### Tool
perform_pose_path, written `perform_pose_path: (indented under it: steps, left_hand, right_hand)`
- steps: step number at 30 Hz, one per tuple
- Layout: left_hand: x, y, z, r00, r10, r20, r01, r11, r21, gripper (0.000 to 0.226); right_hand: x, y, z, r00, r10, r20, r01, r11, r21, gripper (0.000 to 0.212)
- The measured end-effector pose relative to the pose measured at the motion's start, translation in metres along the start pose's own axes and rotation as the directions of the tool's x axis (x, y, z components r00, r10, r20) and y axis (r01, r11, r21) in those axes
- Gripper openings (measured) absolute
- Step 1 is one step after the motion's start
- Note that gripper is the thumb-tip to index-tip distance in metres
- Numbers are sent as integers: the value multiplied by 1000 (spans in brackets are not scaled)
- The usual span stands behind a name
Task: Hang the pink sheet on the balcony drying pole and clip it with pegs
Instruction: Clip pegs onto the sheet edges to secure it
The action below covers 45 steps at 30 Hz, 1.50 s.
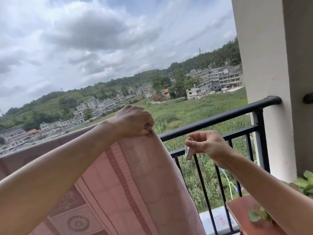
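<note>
The pink patterned sheet [135, 180] is draped over the black balcony rail [211, 120] and covers the rail's left part. My left hand [135, 122] sits on top of the covered rail and grips the sheet's right edge. My right hand [205, 144] is a little to the right, just in front of the bare railing. It pinches a clear plastic peg [188, 152] that hangs down from my fingertips, apart from the sheet.
A white pillar [264, 73] stands where the rail ends at the right. A reddish-brown surface [245, 216] with green plant leaves [304, 182] lies at the lower right. Vertical black bars [218, 184] run below the rail.
</note>
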State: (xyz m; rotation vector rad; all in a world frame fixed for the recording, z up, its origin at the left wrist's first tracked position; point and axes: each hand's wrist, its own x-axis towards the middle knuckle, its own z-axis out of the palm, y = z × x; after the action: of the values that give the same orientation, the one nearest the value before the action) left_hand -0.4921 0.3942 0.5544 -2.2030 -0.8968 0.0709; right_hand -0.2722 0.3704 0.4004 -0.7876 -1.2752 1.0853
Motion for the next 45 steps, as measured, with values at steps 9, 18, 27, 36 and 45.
perform_pose_path:
  steps: [9, 18, 27, 36, 45]
  left_hand:
    - [1, 0, 5, 999, -22, -25, 21, 999, -36, 24]
    - [-2, 0, 7, 995, -72, -74, 69, 997, -43, 19]
    - [-10, -4, -3, 909, -171, -380, 12, 922, -387, 38]
    - [-100, 107, 46, 908, -360, 217, 374, 457, -807, 35]
    - [-181, 206, 179, 797, -5, 604, 595, -167, -786, 12]
  right_hand:
    - [18, -8, 47, 930, -318, -185, 342, 933, 116, 28]
    - [28, 29, 93, 955, -214, -205, 265, 928, 262, 26]
    - [14, 39, 66, 996, -80, 34, 81, 996, -33, 78]
    - [-77, 104, 19, 982, 105, -158, -138, 967, -215, 55]
    - [-172, 186, 38, 975, 166, -149, -223, 763, -606, 18]
